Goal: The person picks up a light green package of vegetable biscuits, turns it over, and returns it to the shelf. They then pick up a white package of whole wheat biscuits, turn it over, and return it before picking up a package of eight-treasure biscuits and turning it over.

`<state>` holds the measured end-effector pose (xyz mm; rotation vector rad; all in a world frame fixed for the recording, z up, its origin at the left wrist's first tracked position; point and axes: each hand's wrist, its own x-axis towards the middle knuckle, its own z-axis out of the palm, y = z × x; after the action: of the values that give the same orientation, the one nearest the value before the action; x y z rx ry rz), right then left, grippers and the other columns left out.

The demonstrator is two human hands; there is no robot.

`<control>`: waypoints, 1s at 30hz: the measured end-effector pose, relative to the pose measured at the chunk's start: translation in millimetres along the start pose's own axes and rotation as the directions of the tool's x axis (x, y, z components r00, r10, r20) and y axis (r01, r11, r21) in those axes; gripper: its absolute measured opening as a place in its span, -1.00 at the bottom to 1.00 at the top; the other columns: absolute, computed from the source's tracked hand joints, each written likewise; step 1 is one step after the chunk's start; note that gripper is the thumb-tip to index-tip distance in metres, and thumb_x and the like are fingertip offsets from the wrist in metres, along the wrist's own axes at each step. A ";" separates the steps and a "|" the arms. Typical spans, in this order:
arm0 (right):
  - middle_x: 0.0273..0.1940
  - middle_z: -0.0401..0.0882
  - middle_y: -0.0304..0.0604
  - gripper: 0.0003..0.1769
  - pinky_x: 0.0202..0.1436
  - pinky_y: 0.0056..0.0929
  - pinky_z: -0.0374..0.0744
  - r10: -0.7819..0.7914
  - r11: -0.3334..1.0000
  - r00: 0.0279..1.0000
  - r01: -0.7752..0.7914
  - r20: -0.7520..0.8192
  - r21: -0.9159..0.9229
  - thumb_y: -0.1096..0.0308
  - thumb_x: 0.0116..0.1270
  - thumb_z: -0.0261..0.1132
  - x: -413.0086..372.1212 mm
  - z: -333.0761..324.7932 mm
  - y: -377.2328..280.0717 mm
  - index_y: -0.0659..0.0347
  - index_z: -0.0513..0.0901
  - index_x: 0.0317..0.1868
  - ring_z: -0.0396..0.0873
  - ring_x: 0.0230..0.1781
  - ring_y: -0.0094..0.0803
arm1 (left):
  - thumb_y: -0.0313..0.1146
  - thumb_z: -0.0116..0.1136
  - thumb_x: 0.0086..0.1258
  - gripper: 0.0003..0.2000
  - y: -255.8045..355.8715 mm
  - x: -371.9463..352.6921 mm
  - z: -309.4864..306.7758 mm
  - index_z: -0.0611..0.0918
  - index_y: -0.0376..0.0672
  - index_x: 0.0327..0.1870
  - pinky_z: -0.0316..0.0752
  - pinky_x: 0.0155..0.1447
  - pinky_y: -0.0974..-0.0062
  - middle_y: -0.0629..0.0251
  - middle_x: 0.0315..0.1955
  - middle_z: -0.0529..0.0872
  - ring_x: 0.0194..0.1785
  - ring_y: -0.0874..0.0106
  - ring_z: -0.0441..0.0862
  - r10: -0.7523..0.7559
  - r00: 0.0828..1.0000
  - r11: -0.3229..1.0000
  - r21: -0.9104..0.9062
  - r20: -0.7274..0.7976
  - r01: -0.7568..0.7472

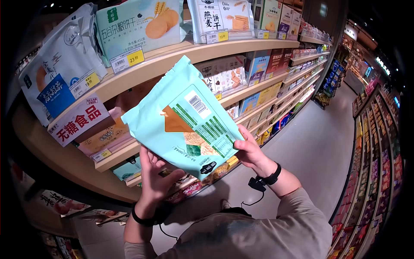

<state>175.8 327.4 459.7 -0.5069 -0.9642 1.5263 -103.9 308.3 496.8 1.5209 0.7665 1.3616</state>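
Observation:
A mint-green bag of biscuits (155,125) is tilted in front of the shelves, its printed back with a barcode, green text panel and brown patch facing me. On its right edge my right hand (252,151) is closed, with the thumb on the near face and the other fingers mostly hidden behind. My left hand (158,175) holds the lower left edge, its fingers against the bag and its thumb below. Each wrist wears a black band (271,175) with a cord.
A curved wooden shelf (168,56) carries a light-green biscuit pack (138,26), a white oat biscuit pack (222,19) and a grey-white pack (64,56). A pink-and-white sign (79,121) hangs at the left. Lower shelves hold boxed goods. The grey aisle floor (310,142) runs between them and stocked shelves (375,172) at the right.

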 end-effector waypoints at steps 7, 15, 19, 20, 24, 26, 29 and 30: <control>0.19 0.41 -0.14 -0.24 0.13 -0.38 0.59 0.013 0.961 0.993 -0.044 0.114 0.272 0.31 0.25 0.37 -6.9 -8.2 47.5 0.09 0.14 0.37 0.50 0.16 -0.34 | -0.63 0.43 -0.03 0.15 7.9 24.2 19.7 -0.22 -0.15 0.48 0.36 0.31 0.28 0.05 0.24 0.33 0.27 0.28 0.37 0.146 0.984 0.987 0.050 0.101 -0.152; 0.33 0.29 -0.14 -0.20 0.37 -0.26 0.35 0.033 0.978 0.953 -0.093 0.302 0.186 0.36 0.25 0.38 -2.9 -5.3 64.0 0.16 0.12 0.40 0.35 0.31 -0.32 | -0.58 0.44 -0.07 0.13 46.1 83.0 11.6 -0.11 -0.09 0.52 0.18 0.42 0.32 0.09 0.35 0.23 0.39 0.32 0.25 0.186 0.974 0.982 -0.039 0.126 -0.183; 0.30 0.31 -0.15 -0.23 0.36 -0.31 0.34 -0.008 0.999 0.950 -0.006 0.312 0.044 0.43 0.23 0.39 -0.3 -5.6 61.2 0.22 0.16 0.37 0.36 0.29 -0.37 | -0.53 0.48 -0.09 0.02 59.3 97.9 6.9 0.09 -0.20 0.46 0.14 0.44 0.36 0.13 0.31 0.29 0.38 0.34 0.24 0.119 0.970 0.993 -0.014 0.214 -0.119; 0.29 0.32 -0.14 -0.24 0.33 -0.32 0.37 -0.026 0.999 0.942 0.031 0.334 -0.009 0.46 0.24 0.37 1.5 -8.5 59.4 0.19 0.15 0.37 0.34 0.30 -0.37 | -0.54 0.48 -0.10 0.01 61.7 100.9 4.8 0.10 -0.20 0.46 0.14 0.43 0.37 0.14 0.31 0.29 0.37 0.35 0.25 0.113 0.963 0.991 0.039 0.244 -0.126; 0.30 0.29 -0.11 -0.20 0.28 -0.28 0.42 -0.048 0.999 0.937 0.053 0.345 -0.005 0.48 0.22 0.37 13.3 -18.9 41.0 0.12 0.08 0.36 0.36 0.27 -0.32 | -0.55 0.47 -0.11 -0.02 77.9 104.5 3.4 0.16 -0.19 0.44 0.15 0.43 0.38 0.16 0.29 0.31 0.36 0.35 0.27 0.040 0.959 0.997 0.045 0.281 -0.055; 0.30 0.28 -0.11 -0.20 0.28 -0.28 0.41 -0.094 0.994 0.939 0.106 0.331 -0.020 0.48 0.22 0.37 20.6 -21.9 29.5 0.12 0.08 0.36 0.36 0.27 -0.32 | -0.54 0.46 -0.11 -0.03 84.7 105.3 1.7 0.17 -0.18 0.44 0.15 0.44 0.37 0.15 0.28 0.33 0.35 0.34 0.27 0.012 0.955 0.995 0.095 0.297 -0.042; 0.31 0.27 -0.10 -0.14 0.30 -0.24 0.39 -0.152 0.986 0.940 0.166 0.306 -0.018 0.43 0.19 0.42 30.3 -20.0 8.5 0.11 0.05 0.37 0.33 0.30 -0.30 | -0.52 0.46 -0.11 -0.03 92.3 108.3 0.6 0.18 -0.18 0.44 0.16 0.43 0.36 0.15 0.26 0.35 0.34 0.32 0.28 0.016 0.945 0.985 0.157 0.328 -0.071; 0.32 0.25 -0.10 -0.07 0.31 -0.23 0.39 -0.179 0.980 0.934 0.195 0.309 -0.022 0.41 0.16 0.45 32.9 -20.8 3.6 0.10 0.01 0.39 0.32 0.31 -0.28 | -0.51 0.46 -0.11 -0.02 94.2 109.2 0.3 0.17 -0.17 0.45 0.17 0.42 0.36 0.15 0.25 0.37 0.33 0.32 0.30 0.011 0.939 0.983 0.168 0.344 -0.074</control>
<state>183.0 365.0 451.9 -0.2081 -1.2580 1.4326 -94.5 370.6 626.5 1.8643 0.6501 1.0379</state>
